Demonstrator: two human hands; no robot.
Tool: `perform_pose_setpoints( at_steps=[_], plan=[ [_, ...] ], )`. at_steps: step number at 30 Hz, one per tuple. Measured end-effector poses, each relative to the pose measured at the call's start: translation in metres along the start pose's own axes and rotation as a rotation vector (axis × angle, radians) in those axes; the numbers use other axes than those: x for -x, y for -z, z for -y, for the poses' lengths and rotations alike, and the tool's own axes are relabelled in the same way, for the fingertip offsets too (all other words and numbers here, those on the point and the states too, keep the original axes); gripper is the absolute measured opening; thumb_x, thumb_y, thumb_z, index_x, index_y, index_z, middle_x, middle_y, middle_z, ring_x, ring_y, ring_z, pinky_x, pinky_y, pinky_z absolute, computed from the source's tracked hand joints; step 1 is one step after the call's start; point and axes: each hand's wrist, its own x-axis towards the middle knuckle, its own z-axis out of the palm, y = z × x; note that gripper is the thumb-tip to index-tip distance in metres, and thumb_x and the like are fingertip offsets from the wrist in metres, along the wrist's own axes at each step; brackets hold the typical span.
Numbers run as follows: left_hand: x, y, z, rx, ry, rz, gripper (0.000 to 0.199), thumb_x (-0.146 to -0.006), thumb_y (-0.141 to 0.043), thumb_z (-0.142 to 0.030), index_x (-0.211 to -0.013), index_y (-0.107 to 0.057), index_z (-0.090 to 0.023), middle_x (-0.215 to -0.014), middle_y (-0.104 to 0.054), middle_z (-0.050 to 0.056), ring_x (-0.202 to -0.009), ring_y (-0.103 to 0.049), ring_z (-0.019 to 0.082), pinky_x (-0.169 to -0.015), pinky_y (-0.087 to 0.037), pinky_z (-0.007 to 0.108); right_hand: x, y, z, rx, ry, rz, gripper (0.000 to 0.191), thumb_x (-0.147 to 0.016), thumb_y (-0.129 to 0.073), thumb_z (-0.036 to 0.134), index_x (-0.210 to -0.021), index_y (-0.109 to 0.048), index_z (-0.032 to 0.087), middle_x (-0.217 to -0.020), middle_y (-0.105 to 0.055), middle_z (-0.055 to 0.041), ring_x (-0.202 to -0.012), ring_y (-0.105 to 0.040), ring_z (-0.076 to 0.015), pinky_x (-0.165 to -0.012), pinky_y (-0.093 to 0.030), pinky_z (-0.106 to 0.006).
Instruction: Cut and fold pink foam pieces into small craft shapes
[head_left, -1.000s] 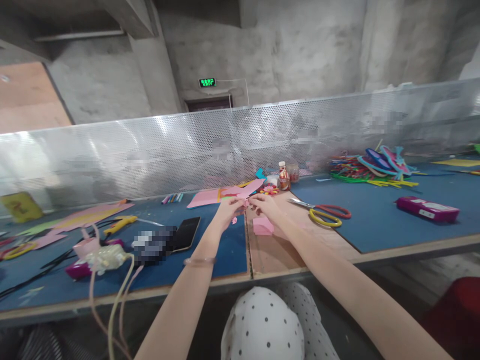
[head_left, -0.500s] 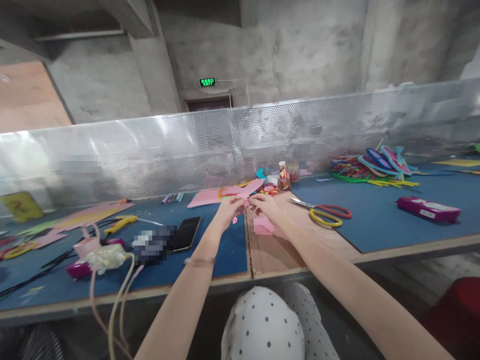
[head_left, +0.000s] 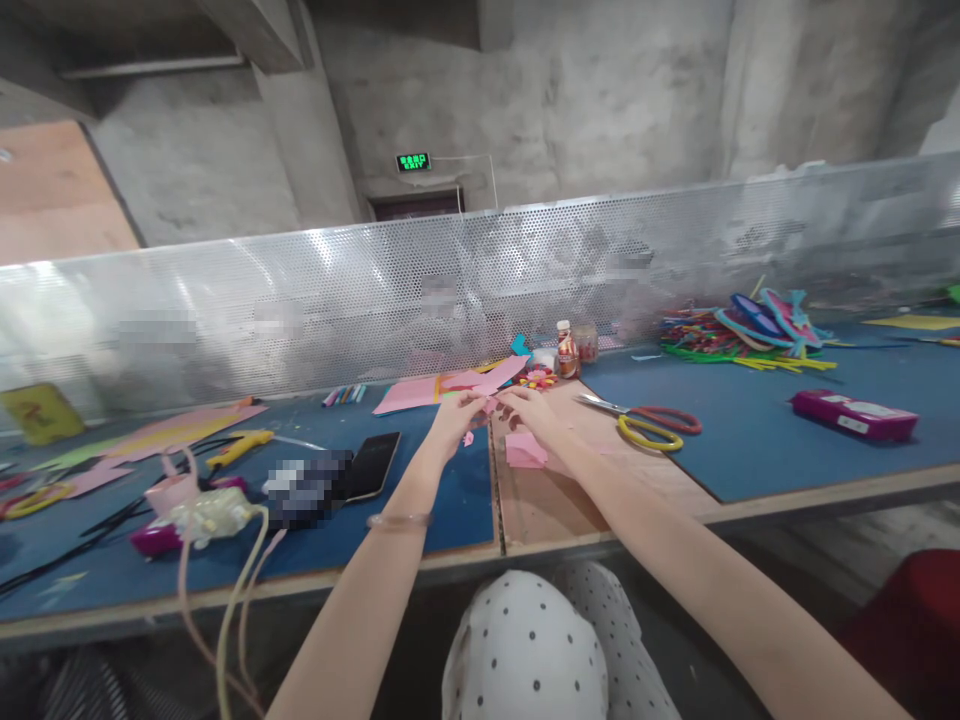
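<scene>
Both my hands meet over the middle of the table, pinching a small piece of pink paper (head_left: 491, 404) between them. My left hand (head_left: 455, 418) has its fingers closed on the paper's left side. From the right, my right hand (head_left: 531, 412) grips the same piece with thumb and fingertips. A tiny pink scrap (head_left: 468, 439) shows just below my left fingers. On the bare board under my right wrist lies a square pink sheet (head_left: 525, 450). Larger pink sheets (head_left: 409, 394) are spread behind my hands.
Open scissors (head_left: 649, 425) with red and yellow handles lie to the right, a purple box (head_left: 853, 415) beyond. A phone (head_left: 373, 466), a yellow glue gun (head_left: 240, 449) and cables are at left. A bottle (head_left: 567, 352) stands behind, before a perforated metal screen (head_left: 360, 300).
The view has shifted very slightly. My hands stay in the same place, with the pink paper still between their fingers.
</scene>
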Motion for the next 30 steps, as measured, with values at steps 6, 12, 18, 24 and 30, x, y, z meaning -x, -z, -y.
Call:
perform_pose_setpoints(
  at_steps=[6, 12, 18, 24, 30],
  plan=[
    [-0.001, 0.001, 0.000, -0.083, -0.025, 0.000, 0.027, -0.060, -0.066, -0.037, -0.073, -0.060, -0.014, -0.067, -0.059, 0.002, -0.063, -0.055, 0.012, -0.061, -0.046, 0.025, -0.002, -0.001, 0.002, 0.150, 0.011, -0.015, 0.013, -0.074, -0.052, 0.025, -0.073, -0.059, 0.014, -0.066, -0.057, -0.0005, -0.051, -0.049, -0.0062, -0.041, -0.038, -0.016],
    [-0.002, 0.003, 0.001, -0.075, -0.001, 0.022, 0.024, -0.060, -0.066, -0.034, -0.073, -0.061, -0.014, -0.068, -0.062, 0.002, -0.064, -0.057, 0.012, -0.061, -0.045, 0.025, -0.002, 0.000, 0.004, 0.225, 0.028, -0.032, 0.010, -0.074, -0.051, 0.016, -0.071, -0.060, 0.013, -0.063, -0.055, 0.0008, -0.046, -0.045, -0.0044, -0.040, -0.038, -0.015],
    [-0.002, 0.001, 0.000, 0.018, 0.064, 0.023, 0.015, -0.061, -0.064, -0.028, -0.069, -0.060, -0.016, -0.066, -0.061, 0.002, -0.063, -0.057, 0.012, -0.062, -0.046, 0.024, 0.002, -0.002, 0.013, 0.236, 0.007, -0.083, 0.013, -0.073, -0.050, 0.014, -0.060, -0.054, 0.013, -0.054, -0.051, 0.0033, -0.041, -0.041, -0.0033, -0.039, -0.034, -0.015],
    [0.000, -0.001, -0.001, 0.021, 0.010, 0.005, 0.024, -0.056, -0.070, -0.026, -0.072, -0.058, -0.013, -0.067, -0.062, 0.003, -0.063, -0.058, 0.013, -0.067, -0.047, 0.028, 0.003, -0.002, 0.011, 0.117, -0.020, -0.058, 0.012, -0.071, -0.048, 0.018, -0.061, -0.054, 0.015, -0.058, -0.055, 0.0012, -0.046, -0.046, -0.0050, -0.039, -0.033, -0.014],
    [0.001, -0.002, -0.001, -0.034, 0.001, -0.005, 0.026, -0.058, -0.071, -0.028, -0.075, -0.058, -0.013, -0.068, -0.063, 0.004, -0.065, -0.059, 0.014, -0.067, -0.047, 0.030, 0.003, -0.002, 0.004, 0.019, -0.034, -0.025, 0.016, -0.070, -0.049, 0.029, -0.068, -0.057, 0.015, -0.071, -0.060, -0.0020, -0.054, -0.051, -0.0073, -0.040, -0.034, -0.014]
  ],
)
